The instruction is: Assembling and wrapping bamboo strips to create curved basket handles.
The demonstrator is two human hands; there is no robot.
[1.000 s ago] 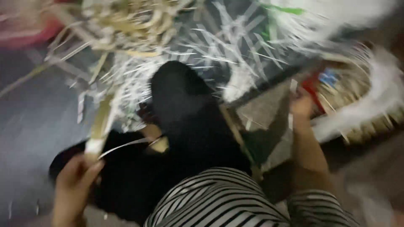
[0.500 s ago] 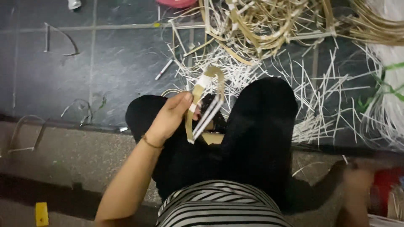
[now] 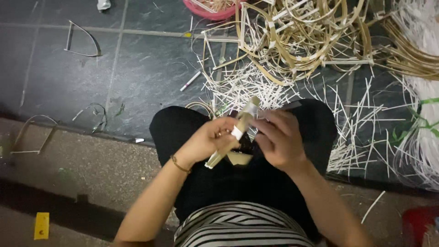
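Over my lap, which is covered by black trousers, my left hand point(image 3: 210, 142) grips a folded bundle of flat tan cane strips point(image 3: 238, 130) bound with white tape, its end pointing up and away. My right hand point(image 3: 279, 137) closes on the upper part of the same bundle, fingers curled over it beside a thin grey strip point(image 3: 279, 109). A thin bracelet circles my left wrist. A small tan piece point(image 3: 238, 158) lies on my lap under the hands.
A tangled heap of bent cane frames point(image 3: 302, 36) and white offcut sticks point(image 3: 256, 82) covers the dark tiled floor ahead. A pink basin point(image 3: 215, 10) sits at the top. White strip bundles point(image 3: 420, 137) lie right. A stone step edge point(image 3: 68, 132) runs left.
My right hand has come in from the far right and taken hold of the cane bundle with the left hand. The view has swung from the right side back to my lap.
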